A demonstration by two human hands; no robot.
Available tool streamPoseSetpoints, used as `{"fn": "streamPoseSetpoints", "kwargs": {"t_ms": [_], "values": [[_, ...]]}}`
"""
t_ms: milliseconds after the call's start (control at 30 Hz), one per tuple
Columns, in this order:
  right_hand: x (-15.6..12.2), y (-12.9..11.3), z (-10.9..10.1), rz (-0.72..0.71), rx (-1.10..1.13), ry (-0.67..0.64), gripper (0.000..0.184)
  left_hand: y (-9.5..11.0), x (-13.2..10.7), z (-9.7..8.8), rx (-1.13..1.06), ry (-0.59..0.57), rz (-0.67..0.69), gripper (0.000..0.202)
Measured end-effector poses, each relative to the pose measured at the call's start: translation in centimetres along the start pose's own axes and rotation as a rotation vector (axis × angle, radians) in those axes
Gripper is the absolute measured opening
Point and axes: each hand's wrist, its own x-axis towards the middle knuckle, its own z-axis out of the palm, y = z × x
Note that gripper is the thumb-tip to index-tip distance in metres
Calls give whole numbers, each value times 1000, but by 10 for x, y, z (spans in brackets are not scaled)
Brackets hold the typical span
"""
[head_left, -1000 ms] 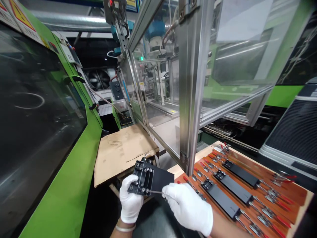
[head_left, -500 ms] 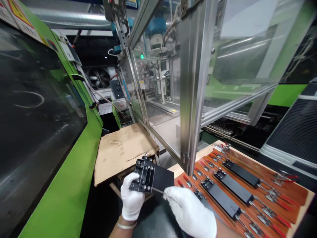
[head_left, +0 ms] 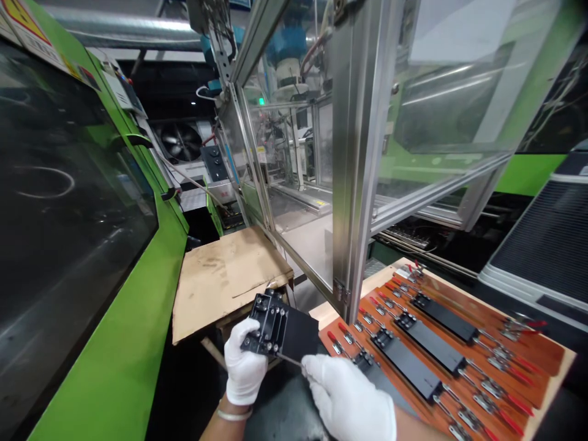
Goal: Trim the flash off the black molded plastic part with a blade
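- The black part (head_left: 272, 324) is at lower centre of the frame, held up in the air and tilted, its ribbed end with the screws turned towards the camera, presumably so that the ribs and screws can be seen and reached
- The left hand (head_left: 245, 367), white-gloved, grips this ribbed end by its left edge, thumb across the front and the other fingers mostly hidden behind; gripping there leaves the rest of the face uncovered
- The right hand (head_left: 349, 395), also gloved, has its fingertips pinched narrow on a thin rod (head_left: 290, 359), which points up and left at the lower edge of the ribbed end; a pinch like that would suit fine aiming
- Whether the rod's tip touches the part or stops just short is too small to tell
- At lower right, black plates (head_left: 407, 367) lie slantwise in rows on an orange board (head_left: 459, 300), with red-handled clamps (head_left: 491, 387) at their ends, likely to keep them flat and still
- Cardboard (head_left: 225, 272) lies left of centre, beyond the left hand
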Motion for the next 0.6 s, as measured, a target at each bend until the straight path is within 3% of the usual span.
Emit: {"fn": "streamPoseSetpoints", "kwargs": {"t_ms": [100,200,300,467,600], "values": [[0,-7,3,131,307,-114,26,-1,-1,4,0,65,-72,21],[6,-8,-7,168,391,-134,26,-3,-2,4,14,90,-123,19],[13,-1,-19,90,244,-94,27,-4,1,3,13,50,-42,18],[19,10,-27,-17,-130,-89,24,-7,7,-3,64,-148,185,26],[20,14,-29,-84,-264,-66,21,-11,11,-7,73,-242,236,29]]}}
